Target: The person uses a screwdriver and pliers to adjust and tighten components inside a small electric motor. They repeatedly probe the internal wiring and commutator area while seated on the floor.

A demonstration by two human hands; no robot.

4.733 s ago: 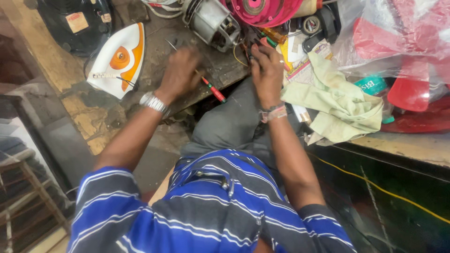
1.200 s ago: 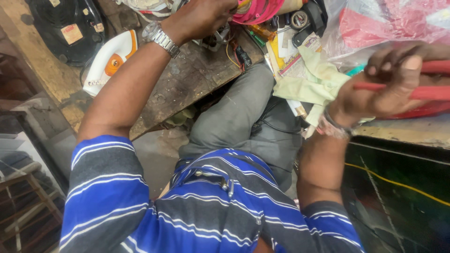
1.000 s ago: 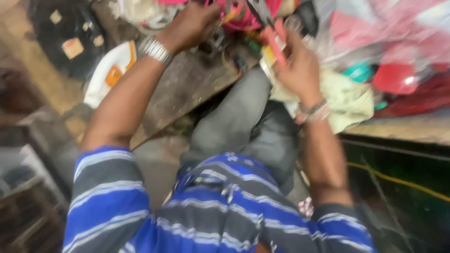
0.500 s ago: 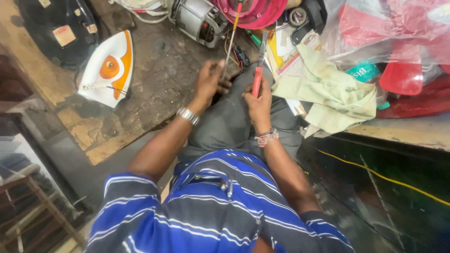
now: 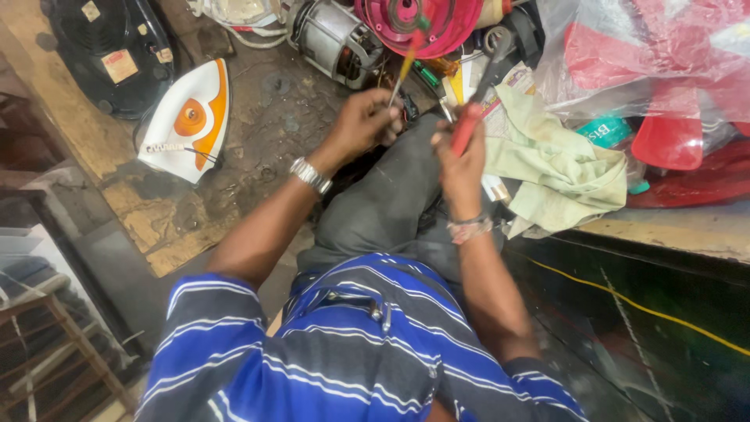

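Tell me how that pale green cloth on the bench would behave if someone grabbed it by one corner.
The pale green cloth lies crumpled in soft folds, so it would likely hang floppy and drape rather than keep its shape. It looks thin, so probably light for its size. Its edge lies among papers beside the right hand, so lifting it might drag those along.

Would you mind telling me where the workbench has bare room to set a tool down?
The bare patch of workbench lies between the white and orange iron, the grey motor and the left hand. Around the green cloth and bagged red fan blades it is crowded.
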